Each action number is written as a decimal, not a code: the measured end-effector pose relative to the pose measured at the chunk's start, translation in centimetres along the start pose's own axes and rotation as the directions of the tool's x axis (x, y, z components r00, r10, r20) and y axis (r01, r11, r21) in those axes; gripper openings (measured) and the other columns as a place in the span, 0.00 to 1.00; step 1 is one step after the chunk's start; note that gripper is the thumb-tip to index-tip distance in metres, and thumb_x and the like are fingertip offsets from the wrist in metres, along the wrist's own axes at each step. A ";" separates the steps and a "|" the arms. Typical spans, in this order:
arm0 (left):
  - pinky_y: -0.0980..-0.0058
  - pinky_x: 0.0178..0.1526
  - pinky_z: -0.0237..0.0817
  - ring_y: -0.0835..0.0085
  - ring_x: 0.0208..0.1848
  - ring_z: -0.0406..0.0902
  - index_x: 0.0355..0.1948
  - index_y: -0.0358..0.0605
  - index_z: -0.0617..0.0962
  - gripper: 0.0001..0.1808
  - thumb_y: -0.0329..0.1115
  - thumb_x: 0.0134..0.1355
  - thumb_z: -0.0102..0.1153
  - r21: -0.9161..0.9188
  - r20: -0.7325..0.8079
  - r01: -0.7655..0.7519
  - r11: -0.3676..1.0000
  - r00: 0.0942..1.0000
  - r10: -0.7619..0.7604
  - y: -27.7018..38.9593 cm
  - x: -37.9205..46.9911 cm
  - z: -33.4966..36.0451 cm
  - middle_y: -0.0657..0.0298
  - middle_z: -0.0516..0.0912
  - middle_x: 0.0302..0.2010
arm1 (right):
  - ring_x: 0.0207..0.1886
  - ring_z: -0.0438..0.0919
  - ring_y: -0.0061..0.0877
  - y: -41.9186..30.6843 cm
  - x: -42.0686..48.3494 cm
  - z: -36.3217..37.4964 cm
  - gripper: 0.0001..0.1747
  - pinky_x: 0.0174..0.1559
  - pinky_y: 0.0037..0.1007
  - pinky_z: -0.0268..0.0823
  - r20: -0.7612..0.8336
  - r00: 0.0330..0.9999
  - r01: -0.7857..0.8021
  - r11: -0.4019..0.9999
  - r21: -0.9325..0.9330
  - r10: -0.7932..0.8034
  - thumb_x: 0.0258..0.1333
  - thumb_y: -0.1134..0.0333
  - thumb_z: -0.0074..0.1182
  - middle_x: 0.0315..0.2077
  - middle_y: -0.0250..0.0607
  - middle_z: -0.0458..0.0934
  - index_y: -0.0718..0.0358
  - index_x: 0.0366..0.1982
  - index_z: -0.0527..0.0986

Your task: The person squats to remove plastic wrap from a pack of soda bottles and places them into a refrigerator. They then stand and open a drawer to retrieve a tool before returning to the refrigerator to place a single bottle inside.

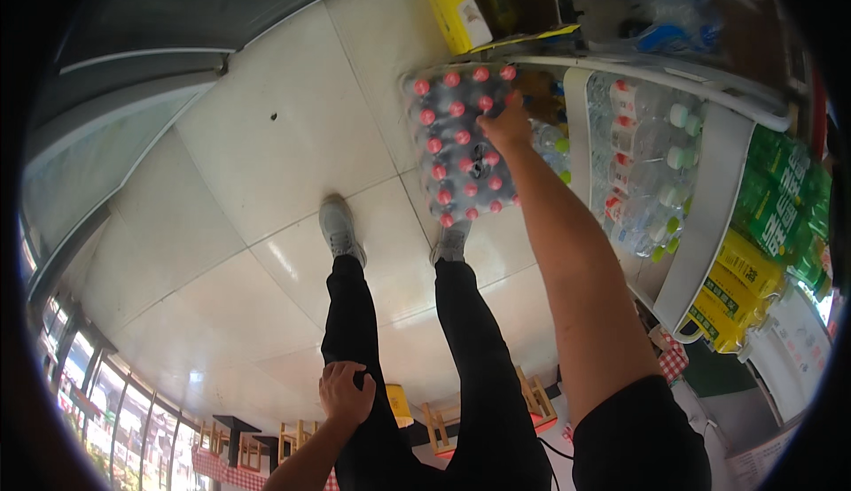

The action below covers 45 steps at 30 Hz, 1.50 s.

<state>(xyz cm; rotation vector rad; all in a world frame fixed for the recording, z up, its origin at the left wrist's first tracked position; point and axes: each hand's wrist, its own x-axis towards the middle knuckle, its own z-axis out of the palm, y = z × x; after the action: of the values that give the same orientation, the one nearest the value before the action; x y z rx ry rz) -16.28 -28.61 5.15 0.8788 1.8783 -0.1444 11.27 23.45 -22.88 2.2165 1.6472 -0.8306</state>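
A shrink-wrapped pack of dark drink bottles with red caps (pixel 452 152) stands on the tiled floor, beside a low shelf. Over its upper right part reaches my right hand (pixel 508 124), thumb and forefinger spread; a red cap is near the fingertips, and whether the hand grips anything is not clear. There is a dark opening in the wrap below the hand. My left hand (pixel 347 391) rests on my left thigh, near the knee, holding nothing.
Shelves at the right hold clear water bottles (pixel 655 158), green bottle packs (pixel 774 192) and yellow-labelled bottles (pixel 738 291). An open yellow carton (pixel 459 12) stands beyond the pack. A glass-panelled door or cabinet (pixel 126 119) is at the left. Wooden stools (pixel 442 428) appear behind my legs.
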 end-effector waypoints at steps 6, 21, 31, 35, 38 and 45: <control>0.48 0.73 0.75 0.52 0.68 0.84 0.45 0.52 0.92 0.10 0.38 0.64 0.74 0.002 0.032 0.028 1.000 0.999 -0.028 0.5 0.6 -1.2 0.61 0.94 0.53 | 0.77 0.82 0.56 -0.1 0.5 0.1 0.79 0.75 0.52 0.77 0.062 0.993 0.099 0.995 0.033 -0.100 0.49 0.58 0.91 0.76 0.66 0.78 0.61 0.90 0.48; 0.50 0.74 0.75 0.54 0.71 0.84 0.48 0.52 0.92 0.11 0.40 0.66 0.74 -0.002 0.092 0.090 0.996 0.992 -0.089 3.7 3.5 -6.0 0.62 0.94 0.56 | 0.70 0.85 0.52 0.4 -4.3 -0.6 0.57 0.64 0.56 0.82 -0.126 0.942 0.265 0.921 -0.287 -0.310 0.63 0.49 0.77 0.71 0.56 0.80 0.48 0.87 0.61; 0.50 0.70 0.78 0.52 0.65 0.87 0.47 0.49 0.93 0.10 0.37 0.66 0.74 0.035 0.036 0.069 0.997 0.997 -0.070 4.0 3.1 -5.7 0.59 0.95 0.53 | 0.65 0.91 0.49 -2.3 -2.9 0.1 0.38 0.63 0.51 0.84 0.459 0.879 0.297 0.901 -0.318 -0.127 0.62 0.47 0.74 0.60 0.52 0.92 0.62 0.67 0.81; 0.51 0.70 0.78 0.51 0.65 0.87 0.47 0.49 0.93 0.11 0.38 0.66 0.74 0.004 0.002 0.017 1.000 1.000 -0.017 3.3 2.3 -4.5 0.58 0.95 0.53 | 0.65 0.91 0.48 -1.7 -1.3 -1.2 0.38 0.64 0.49 0.84 0.587 0.794 0.360 0.900 -0.246 -0.157 0.60 0.43 0.74 0.60 0.53 0.92 0.64 0.62 0.86; 0.49 0.74 0.73 0.55 0.71 0.84 0.48 0.52 0.93 0.12 0.42 0.66 0.73 -0.008 0.041 0.071 0.997 0.997 -0.071 2.8 1.8 -3.7 0.62 0.94 0.57 | 0.61 0.93 0.46 -2.7 -1.8 -2.1 0.33 0.61 0.48 0.85 0.608 0.790 0.363 0.859 -0.360 -0.078 0.61 0.43 0.73 0.56 0.51 0.94 0.63 0.54 0.90; 0.49 0.73 0.76 0.52 0.69 0.85 0.47 0.49 0.93 0.12 0.41 0.67 0.73 0.037 -0.018 0.028 0.999 0.999 -0.027 2.3 -0.1 -0.4 0.59 0.95 0.54 | 0.51 0.95 0.47 0.0 -11.4 -12.1 0.21 0.54 0.48 0.85 0.536 0.823 0.253 0.967 -0.045 -0.190 0.69 0.46 0.68 0.44 0.41 0.96 0.57 0.46 0.92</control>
<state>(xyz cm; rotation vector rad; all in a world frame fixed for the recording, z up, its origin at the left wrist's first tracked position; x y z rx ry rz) -15.07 -26.78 6.09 0.8823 1.9102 -0.1898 12.61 20.77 -6.55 1.5350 1.6269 -1.2386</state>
